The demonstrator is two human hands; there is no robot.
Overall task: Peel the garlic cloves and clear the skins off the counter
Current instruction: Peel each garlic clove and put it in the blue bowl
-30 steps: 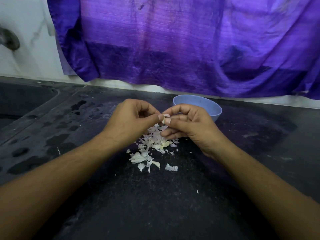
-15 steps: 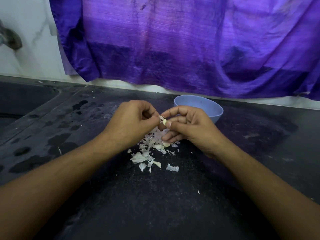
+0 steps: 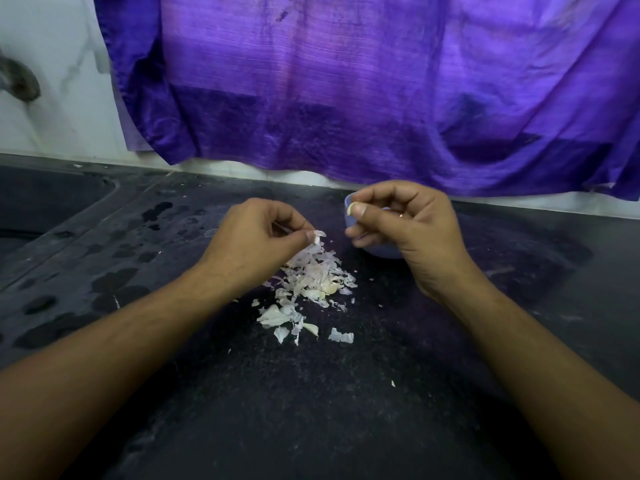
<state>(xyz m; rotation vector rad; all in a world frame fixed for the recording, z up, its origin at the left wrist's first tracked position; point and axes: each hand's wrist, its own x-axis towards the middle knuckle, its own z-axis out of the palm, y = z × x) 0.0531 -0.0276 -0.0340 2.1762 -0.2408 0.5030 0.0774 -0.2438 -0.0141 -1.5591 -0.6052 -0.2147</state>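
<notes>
My right hand (image 3: 408, 230) pinches 1 garlic clove (image 3: 350, 209), which looks bare, just over the blue bowl (image 3: 381, 252). My left hand (image 3: 256, 237) has its grip closed on a flake of skin (image 3: 317, 237) above the pile of skins (image 3: 311, 282) on the dark surface (image 3: 346, 393). I judge the peeling to be well along. I cannot tell how many cloves remain. Clearing the pile is not yet started.

Dark speckled counter (image 3: 346, 410), bit of a mess

Heap of garlic skins (image 3: 311, 282) sits mid-counter, with loose flakes trailing toward the front edge. A blue bowl (image 3: 379, 252) stands just behind it, nearer the back edge. Wet patches (image 3: 114, 289) dot the left side, by the sink (image 3: 41, 202).
</notes>
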